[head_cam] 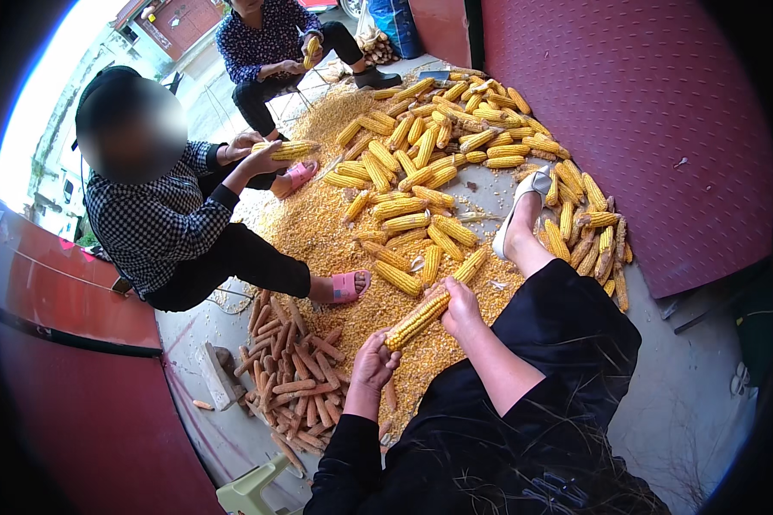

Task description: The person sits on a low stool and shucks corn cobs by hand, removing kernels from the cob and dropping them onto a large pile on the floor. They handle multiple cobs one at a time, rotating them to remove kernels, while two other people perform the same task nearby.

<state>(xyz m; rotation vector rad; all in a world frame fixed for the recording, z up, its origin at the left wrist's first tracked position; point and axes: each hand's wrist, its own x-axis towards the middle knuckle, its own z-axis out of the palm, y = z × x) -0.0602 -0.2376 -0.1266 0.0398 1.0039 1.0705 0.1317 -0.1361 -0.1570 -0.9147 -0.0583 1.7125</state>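
Observation:
An ear of yellow corn (pixel 419 320) is held slantwise between my hands, above a spread of loose kernels (pixel 419 370). My left hand (pixel 375 362) grips its lower end. Around the upper part closes my right hand (pixel 460 308); another ear (pixel 471 264) shows just beyond it, and whether that hand touches it I cannot tell. Some kernel rows near my right hand look stripped. Whole ears (pixel 396 207) lie heaped ahead of me, with more beside my white shoe (pixel 512 215). Bare cobs (pixel 303 380) are piled at the lower left.
A person in a checked top (pixel 154 225) sits at left holding an ear; another in a floral top (pixel 264 48) holds one farther back. Red metal panels (pixel 631 129) stand at the right. A wooden block (pixel 218 380) and a green plastic stool (pixel 251 492) are at the lower left.

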